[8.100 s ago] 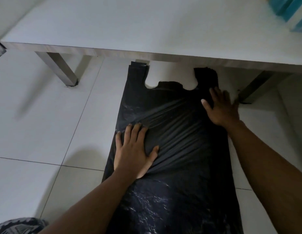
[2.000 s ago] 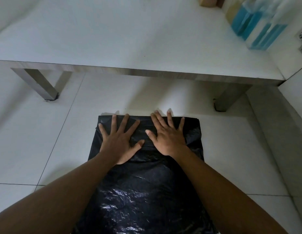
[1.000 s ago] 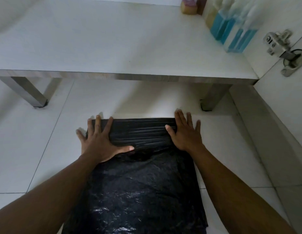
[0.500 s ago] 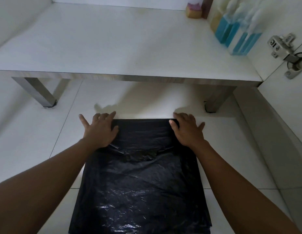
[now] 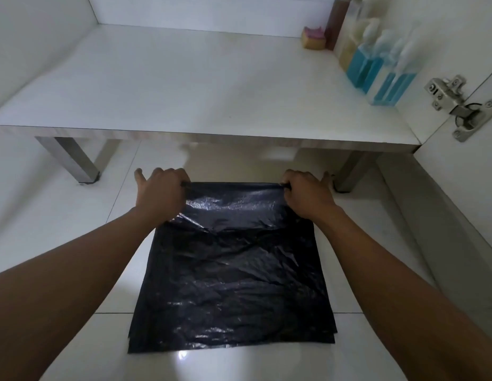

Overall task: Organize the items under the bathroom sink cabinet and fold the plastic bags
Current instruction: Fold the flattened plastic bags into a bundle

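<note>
Both hands grip a black plastic bag (image 5: 234,270) on the white tiled floor (image 5: 74,229), the left hand (image 5: 161,192) and right hand (image 5: 306,195) each curling fingers round a far corner, the folded sheet stretching back between the forearms.

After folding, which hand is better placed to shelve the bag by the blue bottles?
Likely the right hand: it grips the black bag at its far right corner, nearest the blue bottles on the shelf.
</note>
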Motion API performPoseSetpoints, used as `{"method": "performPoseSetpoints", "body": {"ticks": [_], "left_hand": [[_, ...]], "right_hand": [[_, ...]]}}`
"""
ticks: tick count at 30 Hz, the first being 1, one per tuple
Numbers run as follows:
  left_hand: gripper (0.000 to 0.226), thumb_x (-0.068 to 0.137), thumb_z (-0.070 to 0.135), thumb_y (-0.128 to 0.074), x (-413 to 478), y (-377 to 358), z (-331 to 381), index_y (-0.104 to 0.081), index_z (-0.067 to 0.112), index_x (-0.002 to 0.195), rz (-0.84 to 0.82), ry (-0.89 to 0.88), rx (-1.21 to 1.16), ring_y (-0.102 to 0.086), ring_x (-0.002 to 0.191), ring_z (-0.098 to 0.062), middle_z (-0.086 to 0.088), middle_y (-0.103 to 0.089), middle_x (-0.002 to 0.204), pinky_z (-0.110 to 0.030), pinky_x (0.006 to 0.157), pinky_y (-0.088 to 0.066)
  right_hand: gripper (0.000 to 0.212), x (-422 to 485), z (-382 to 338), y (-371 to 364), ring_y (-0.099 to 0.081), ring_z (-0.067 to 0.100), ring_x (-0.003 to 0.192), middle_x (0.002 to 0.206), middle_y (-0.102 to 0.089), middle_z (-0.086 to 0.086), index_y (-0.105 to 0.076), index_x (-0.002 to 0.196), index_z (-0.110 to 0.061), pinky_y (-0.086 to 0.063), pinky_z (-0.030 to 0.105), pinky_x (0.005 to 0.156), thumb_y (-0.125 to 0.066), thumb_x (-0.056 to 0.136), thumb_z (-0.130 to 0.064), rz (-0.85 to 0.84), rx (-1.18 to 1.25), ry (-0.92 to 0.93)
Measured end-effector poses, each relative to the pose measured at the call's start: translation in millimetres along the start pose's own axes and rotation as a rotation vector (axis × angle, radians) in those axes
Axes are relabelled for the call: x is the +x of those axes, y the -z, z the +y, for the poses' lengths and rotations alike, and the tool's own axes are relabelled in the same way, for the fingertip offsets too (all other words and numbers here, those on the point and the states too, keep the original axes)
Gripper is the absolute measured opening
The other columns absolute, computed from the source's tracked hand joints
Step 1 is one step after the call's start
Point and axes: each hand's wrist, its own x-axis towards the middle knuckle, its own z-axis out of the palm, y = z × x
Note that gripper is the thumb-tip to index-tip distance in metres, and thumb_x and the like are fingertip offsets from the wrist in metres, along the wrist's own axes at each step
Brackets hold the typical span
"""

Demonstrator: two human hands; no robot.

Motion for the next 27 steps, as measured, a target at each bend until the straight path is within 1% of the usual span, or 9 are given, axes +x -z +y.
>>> {"method": "performPoseSetpoints", "body": {"ticks": [3,7,10,15,17,20,23,25,27], "left_hand": [[0.020,0.088,0.016,-0.061,-1,14,0,-0.069,0.023,0.105,0.125,-0.003,-0.021,-0.058,0.106,-0.029,-0.002,-0.068,0.101,-0.065,0.111,-0.020],[0.013,0.088,0.017,-0.061,-21,13,-3,-0.070,0.020,0.097,0.203,-0.010,-0.070,-0.058,0.105,-0.031,-0.003,-0.068,0.102,-0.065,0.110,-0.022],[0.009,0.084,0.020,-0.064,-46,2,-6,-0.067,0.021,0.093,0.181,-0.024,-0.069,-0.057,0.106,-0.029,0.000,-0.067,0.101,-0.064,0.109,-0.024],[0.016,0.083,0.021,-0.067,-80,-19,-11,-0.058,0.024,0.095,0.038,-0.053,-0.040,-0.056,0.104,-0.024,0.003,-0.064,0.100,-0.063,0.112,-0.021],[0.019,0.084,0.020,-0.066,-90,-25,-13,-0.054,0.027,0.098,-0.038,-0.054,-0.051,-0.055,0.108,-0.022,0.004,-0.063,0.105,-0.062,0.114,-0.017],[0.029,0.085,0.020,-0.066,-99,-35,-16,-0.057,0.027,0.112,-0.108,-0.093,-0.065,-0.055,0.116,-0.024,0.002,-0.062,0.117,-0.065,0.115,-0.012],[0.038,0.082,0.036,-0.063,-103,-41,-18,-0.061,0.028,0.119,-0.159,-0.128,-0.070,-0.055,0.119,-0.024,0.003,-0.060,0.123,-0.068,0.114,-0.013],[0.044,0.079,0.053,-0.051,-105,-45,-19,-0.064,0.029,0.113,-0.122,-0.142,-0.063,-0.057,0.115,-0.024,0.004,-0.061,0.120,-0.069,0.112,-0.017],[0.049,0.081,0.061,-0.039,-104,-49,-16,-0.068,0.028,0.103,-0.024,-0.141,-0.077,-0.057,0.111,-0.026,0.003,-0.062,0.113,-0.068,0.109,-0.022]], "right_hand": [[0.014,-5,-3,11,-0.057,0.024,0.097,0.100,-0.064,0.000,-0.060,0.100,-0.020,-0.015,0.064,0.113,-0.053,0.089,-0.013,0.152,-0.004,0.037],[0.012,-30,-1,12,-0.055,0.021,0.087,0.091,-0.062,-0.003,-0.060,0.092,-0.020,-0.033,0.059,0.104,-0.060,0.083,-0.012,0.286,0.008,0.124],[0.015,-62,2,-2,-0.054,0.020,0.086,0.088,-0.059,-0.004,-0.056,0.089,-0.020,-0.031,0.056,0.105,-0.064,0.079,-0.012,0.317,0.041,0.177],[0.018,-103,6,-32,-0.054,0.018,0.089,0.090,-0.056,-0.007,-0.054,0.088,-0.021,-0.027,0.049,0.109,-0.066,0.076,-0.015,0.262,0.097,0.204],[0.017,-112,8,-42,-0.053,0.016,0.089,0.090,-0.055,-0.008,-0.052,0.087,-0.023,-0.028,0.051,0.110,-0.063,0.076,-0.016,0.199,0.111,0.207],[0.015,-118,11,-52,-0.051,0.014,0.091,0.092,-0.052,-0.011,-0.051,0.088,-0.026,-0.028,0.056,0.110,-0.059,0.076,-0.021,0.108,0.123,0.207],[0.015,-119,16,-60,-0.051,0.013,0.096,0.095,-0.052,-0.014,-0.051,0.089,-0.028,-0.024,0.056,0.112,-0.053,0.079,-0.039,0.062,0.104,0.220],[0.029,-119,18,-63,-0.049,0.010,0.097,0.097,-0.052,-0.016,-0.052,0.090,-0.029,-0.019,0.051,0.114,-0.051,0.082,-0.056,0.050,0.090,0.212],[0.037,-116,14,-61,-0.049,0.009,0.097,0.096,-0.055,-0.017,-0.055,0.090,-0.029,-0.018,0.048,0.113,-0.045,0.087,-0.065,0.089,0.095,0.186]]}}
